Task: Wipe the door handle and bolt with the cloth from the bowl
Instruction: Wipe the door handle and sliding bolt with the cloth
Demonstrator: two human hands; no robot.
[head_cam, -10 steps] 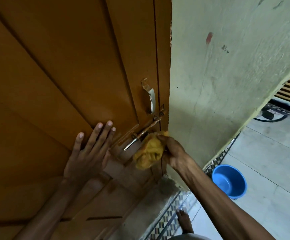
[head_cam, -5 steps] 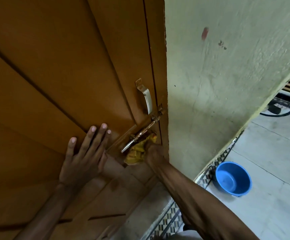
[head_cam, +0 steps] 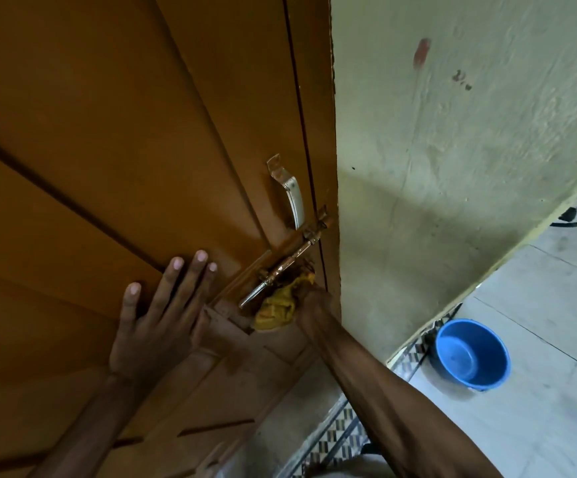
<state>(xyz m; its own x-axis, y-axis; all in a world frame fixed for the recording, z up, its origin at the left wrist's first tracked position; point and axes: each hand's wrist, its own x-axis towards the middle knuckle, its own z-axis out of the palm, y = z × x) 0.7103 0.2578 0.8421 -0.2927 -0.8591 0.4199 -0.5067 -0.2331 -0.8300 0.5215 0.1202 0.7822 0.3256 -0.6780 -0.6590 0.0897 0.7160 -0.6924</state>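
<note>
While the left hand (head_cam: 155,326) lies flat and open against the brown wooden door (head_cam: 107,150), fingers spread and pointing upward, the right hand (head_cam: 311,305) is closed around a crumpled yellow cloth (head_cam: 278,305). The cloth is pressed to the door face directly beneath the sliding bolt (head_cam: 287,260), touching its lower side near the middle of the bolt's length. The bolt runs diagonally, with its free end at lower left and its upper end reaching the door edge next to the wall (head_cam: 452,167). The metal door handle (head_cam: 292,194) is mounted upright just above the bolt, near the same door edge; neither hand touches it. The left hand rests to the left of the bolt, near but apart from its free end. The blue bowl (head_cam: 473,355) stands on the tiled floor (head_cam: 539,339) at lower right, close to the base of the wall and well apart from the door hardware. Its contents cannot be determined.
</note>
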